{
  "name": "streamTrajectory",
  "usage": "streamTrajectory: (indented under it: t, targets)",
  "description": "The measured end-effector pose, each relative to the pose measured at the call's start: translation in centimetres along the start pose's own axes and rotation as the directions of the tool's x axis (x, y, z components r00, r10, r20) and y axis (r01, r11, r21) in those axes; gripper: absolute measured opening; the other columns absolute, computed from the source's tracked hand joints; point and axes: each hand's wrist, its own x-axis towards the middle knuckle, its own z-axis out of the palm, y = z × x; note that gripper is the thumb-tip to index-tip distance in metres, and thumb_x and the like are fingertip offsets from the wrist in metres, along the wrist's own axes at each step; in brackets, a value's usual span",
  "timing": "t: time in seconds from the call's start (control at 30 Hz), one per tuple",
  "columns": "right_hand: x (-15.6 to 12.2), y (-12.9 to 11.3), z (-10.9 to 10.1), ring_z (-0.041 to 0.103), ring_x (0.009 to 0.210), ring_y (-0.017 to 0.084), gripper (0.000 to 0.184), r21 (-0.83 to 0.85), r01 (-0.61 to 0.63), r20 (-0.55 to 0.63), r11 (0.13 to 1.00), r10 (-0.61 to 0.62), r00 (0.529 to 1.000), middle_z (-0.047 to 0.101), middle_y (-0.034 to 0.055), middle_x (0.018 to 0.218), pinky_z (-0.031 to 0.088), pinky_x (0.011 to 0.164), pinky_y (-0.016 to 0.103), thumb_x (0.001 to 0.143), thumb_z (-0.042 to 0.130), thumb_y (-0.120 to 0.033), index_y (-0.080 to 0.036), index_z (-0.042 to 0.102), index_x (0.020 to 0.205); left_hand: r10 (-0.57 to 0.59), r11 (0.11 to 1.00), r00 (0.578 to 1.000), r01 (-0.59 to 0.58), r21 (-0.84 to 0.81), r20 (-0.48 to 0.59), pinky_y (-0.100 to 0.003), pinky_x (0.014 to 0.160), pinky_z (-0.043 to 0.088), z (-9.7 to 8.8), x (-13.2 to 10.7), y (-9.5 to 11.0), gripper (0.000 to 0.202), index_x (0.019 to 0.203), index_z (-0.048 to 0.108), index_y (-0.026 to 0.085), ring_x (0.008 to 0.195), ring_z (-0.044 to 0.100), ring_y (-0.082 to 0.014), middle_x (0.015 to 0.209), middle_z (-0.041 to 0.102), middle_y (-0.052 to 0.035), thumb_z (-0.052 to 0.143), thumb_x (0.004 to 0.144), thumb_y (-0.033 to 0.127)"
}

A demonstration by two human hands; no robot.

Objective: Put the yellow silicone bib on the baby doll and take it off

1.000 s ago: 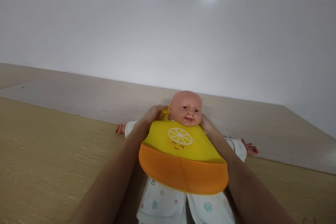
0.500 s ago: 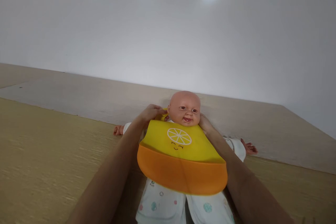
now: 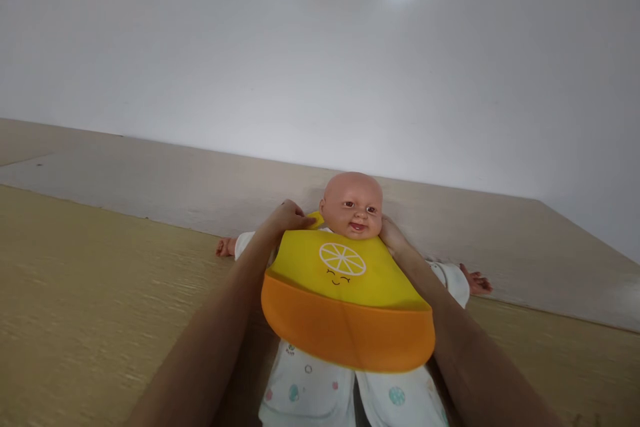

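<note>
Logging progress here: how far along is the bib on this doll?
Done: the silicone bib lies on the baby doll's chest, orange pocket over its belly. In hand: the left hand is at the yellow neck strap, the right hand at the neck's other side. Left: possibly fastening; no closure shows.

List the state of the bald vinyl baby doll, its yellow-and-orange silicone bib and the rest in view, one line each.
Left hand: fingers on the bib's yellow neck strap.
Right hand: against the doll's neck, fingers hidden behind the bib.
Yellow-and-orange silicone bib: lying over the doll's chest and belly.
Bald vinyl baby doll: on its back, arms spread.
White dotted romper: worn by the doll, legs showing below the bib.
</note>
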Motion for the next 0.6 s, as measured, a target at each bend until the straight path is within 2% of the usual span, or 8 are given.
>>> streamTrajectory:
  t: [0.07, 0.13, 0.23, 0.3, 0.43, 0.6]
  targets:
    - [-0.12, -0.11, 0.13, 0.066, 0.089, 0.026, 0.017, -0.006, 0.008, 0.003, 1.0, -0.008, 1.0, 0.073, 0.0057, 0.083, 0.053, 0.079, 0.038, 0.065, 0.061, -0.029, -0.021, 0.068, 0.078, 0.03, 0.999, 0.999, -0.03, -0.038, 0.017, -0.022, 0.039, 0.024, -0.08, 0.2, -0.23, 0.03, 0.041, 0.054, 0.016, 0.039, 0.04, -0.0079, 0.038, 0.046, 0.0024, 0.072, 0.058, 0.033]
    - [-0.24, -0.19, 0.26, 0.066, 0.089, 0.026, 0.016, -0.015, 0.039, -0.01, 0.999, -0.039, 0.999, 0.073, 0.0059, 0.083, 0.053, 0.078, 0.038, 0.064, 0.061, -0.027, -0.021, 0.067, 0.078, 0.054, 0.982, 0.996, -0.04, -0.183, 0.07, -0.022, 0.04, 0.024, -0.11, 0.25, -0.49, 0.031, 0.044, 0.055, 0.016, 0.039, 0.038, -0.0072, 0.039, 0.046, 0.0028, 0.072, 0.059, 0.037]
    - [-0.39, -0.25, 0.35, 0.066, 0.088, 0.027, 0.016, -0.043, 0.091, -0.052, 0.995, -0.093, 0.994, 0.073, 0.0062, 0.081, 0.053, 0.078, 0.038, 0.062, 0.062, -0.025, -0.021, 0.067, 0.077, 0.06, 0.875, 0.985, 0.025, -0.483, 0.161, -0.022, 0.042, 0.026, 0.02, 0.07, -0.83, 0.035, 0.051, 0.054, 0.015, 0.039, 0.038, -0.0068, 0.044, 0.047, 0.0029, 0.073, 0.058, 0.043]
    - [-0.42, -0.23, 0.34, 0.066, 0.087, 0.026, 0.015, -0.05, 0.092, -0.054, 0.995, -0.094, 0.994, 0.073, 0.0061, 0.081, 0.053, 0.077, 0.038, 0.063, 0.062, -0.027, -0.022, 0.067, 0.077, 0.067, 0.793, 0.979, 0.065, -0.605, 0.194, -0.022, 0.044, 0.03, 0.17, -0.1, -0.98, 0.034, 0.056, 0.054, 0.015, 0.04, 0.04, -0.0067, 0.048, 0.048, 0.0031, 0.075, 0.057, 0.042]
    - [-0.26, -0.07, 0.26, 0.067, 0.083, 0.025, 0.017, -0.021, 0.055, -0.023, 0.998, -0.055, 0.998, 0.073, 0.005, 0.08, 0.053, 0.078, 0.038, 0.067, 0.06, -0.033, -0.021, 0.067, 0.077, 0.113, 0.697, 0.973, 0.067, -0.714, 0.203, -0.021, 0.047, 0.033, 0.46, -0.23, -0.99, 0.032, 0.058, 0.053, 0.015, 0.043, 0.042, -0.0062, 0.05, 0.049, 0.0042, 0.077, 0.055, 0.036]
    - [-0.17, -0.04, 0.5, 0.067, 0.082, 0.024, 0.016, 0.012, 0.053, -0.066, 0.999, -0.052, 0.996, 0.072, 0.0048, 0.077, 0.052, 0.079, 0.038, 0.066, 0.06, -0.031, -0.02, 0.066, 0.076, 0.172, 0.599, 0.969, 0.041, -0.8, 0.178, -0.021, 0.056, 0.038, 0.83, -0.14, -1.0, 0.029, 0.058, 0.054, 0.014, 0.052, 0.048, -0.007, 0.055, 0.053, 0.003, 0.078, 0.054, 0.029]
